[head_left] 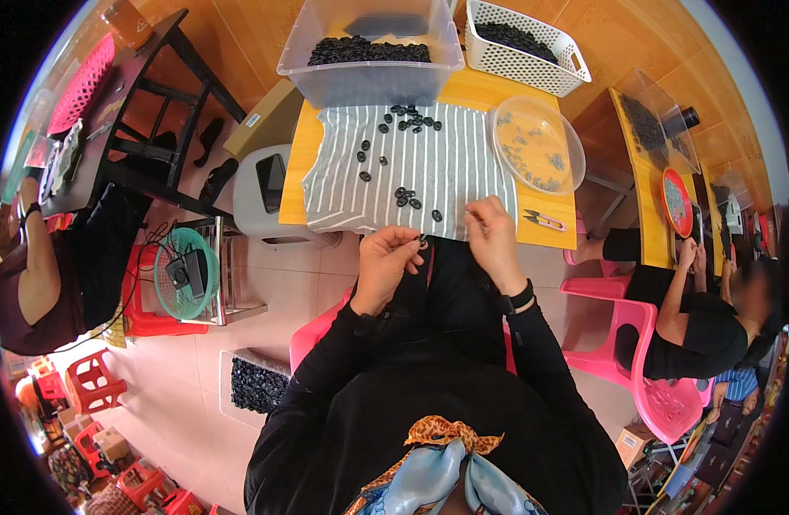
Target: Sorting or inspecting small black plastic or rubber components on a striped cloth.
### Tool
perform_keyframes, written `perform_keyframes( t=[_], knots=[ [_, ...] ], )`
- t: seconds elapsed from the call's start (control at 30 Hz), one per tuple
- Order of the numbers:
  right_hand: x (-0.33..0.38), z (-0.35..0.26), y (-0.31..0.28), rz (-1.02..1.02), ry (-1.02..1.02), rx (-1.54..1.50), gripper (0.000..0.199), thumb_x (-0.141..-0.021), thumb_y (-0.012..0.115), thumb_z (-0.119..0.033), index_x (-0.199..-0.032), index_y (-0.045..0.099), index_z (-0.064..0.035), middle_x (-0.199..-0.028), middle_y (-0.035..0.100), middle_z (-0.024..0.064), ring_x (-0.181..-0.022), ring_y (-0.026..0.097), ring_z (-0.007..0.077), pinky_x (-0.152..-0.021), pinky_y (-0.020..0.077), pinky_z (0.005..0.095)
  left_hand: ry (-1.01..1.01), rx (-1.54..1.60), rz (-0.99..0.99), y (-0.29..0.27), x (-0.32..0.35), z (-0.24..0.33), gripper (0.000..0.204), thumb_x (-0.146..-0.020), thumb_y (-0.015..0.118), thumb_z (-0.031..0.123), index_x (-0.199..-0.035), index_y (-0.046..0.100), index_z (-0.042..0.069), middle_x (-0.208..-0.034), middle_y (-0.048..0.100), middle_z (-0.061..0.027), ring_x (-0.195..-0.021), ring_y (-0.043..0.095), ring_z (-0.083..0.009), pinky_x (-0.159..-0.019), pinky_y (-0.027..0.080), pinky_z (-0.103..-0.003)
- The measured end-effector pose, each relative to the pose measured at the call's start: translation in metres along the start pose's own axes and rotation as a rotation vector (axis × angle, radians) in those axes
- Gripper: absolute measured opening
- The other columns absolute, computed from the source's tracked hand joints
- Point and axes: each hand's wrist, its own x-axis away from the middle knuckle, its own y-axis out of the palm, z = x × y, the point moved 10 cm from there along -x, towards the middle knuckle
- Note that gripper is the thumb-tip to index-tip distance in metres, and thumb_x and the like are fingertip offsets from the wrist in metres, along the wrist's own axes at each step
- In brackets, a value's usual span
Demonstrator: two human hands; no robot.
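At the near edge of a grey-and-white striped cloth [343,184], my left hand [384,268] is closed, its fingertips pinching a small black oval piece [424,243]. My right hand [496,242] is a short way to the right, over the cloth's near edge. Its thumb and fingers are drawn together, and anything between them is too small to make out. Several black oval pieces [414,203] lie scattered on the cloth. A shallow clear round tub [575,154] with small silvery bits stands to the right, and pink-handled thread snips [545,221] lie in front of it.
A clear bin [360,86] and a white perforated basket [532,75], both holding black pieces, stand at the table's far side. A grey stool [244,202] with a dark phone stands left. Another tub of black pieces [257,384] is on the floor. People sit at both sides.
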Motion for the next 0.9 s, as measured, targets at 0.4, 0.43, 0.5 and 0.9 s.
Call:
perform_keyframes(
  t=[0.4,0.43,0.5,0.9],
  knots=[
    [-0.006,-0.039,0.045,-0.095,-0.162,0.366,0.016,-0.071,0.065,-0.007,-0.086,0.063,-0.0036,-0.096,0.053,0.0122,-0.093,0.048,0.0312,-0.075,0.0371,0.0405,-0.013,-0.073,0.036,-0.013,-0.005,-0.013,0.01,-0.08,0.062,-0.002,-0.09,0.063,-0.003,-0.076,0.063,-0.0054,-0.063,0.06,-0.0104,-0.053,0.047,-0.02],
    [-0.006,-0.043,0.047,-0.103,-0.204,0.333,0.012,-0.069,0.064,-0.006,-0.08,0.062,-0.003,-0.092,0.053,0.0122,-0.09,0.048,0.0313,-0.072,0.0381,0.0405,-0.03,-0.066,0.03,-0.013,-0.005,-0.015,0.01,-0.08,0.062,-0.002,-0.091,0.063,-0.003,-0.076,0.063,-0.0054,-0.063,0.06,-0.0103,-0.052,0.046,-0.02],
    [-0.006,-0.043,0.051,-0.111,-0.25,0.298,0.008,-0.068,0.063,-0.004,-0.075,0.06,-0.0023,-0.088,0.052,0.0121,-0.087,0.049,0.0315,-0.07,0.0391,0.0404,-0.03,-0.048,0.034,-0.014,-0.005,-0.015,0.012,-0.08,0.063,-0.002,-0.092,0.063,-0.003,-0.076,0.063,-0.0051,-0.063,0.06,-0.0102,-0.052,0.046,-0.02],
    [-0.004,0.005,0.015,0.034,-0.149,0.07,0.012,-0.072,0.058,0.004,-0.083,0.062,0.0015,-0.08,0.054,0.0155,-0.079,0.053,0.0348,-0.068,0.0441,0.0392,-0.018,-0.055,0.01,-0.005,-0.008,-0.011,0.02,-0.079,0.062,-0.002,-0.099,0.063,-0.002,-0.078,0.063,-0.0034,-0.063,0.059,-0.0086,-0.053,0.044,-0.018]
  ],
)
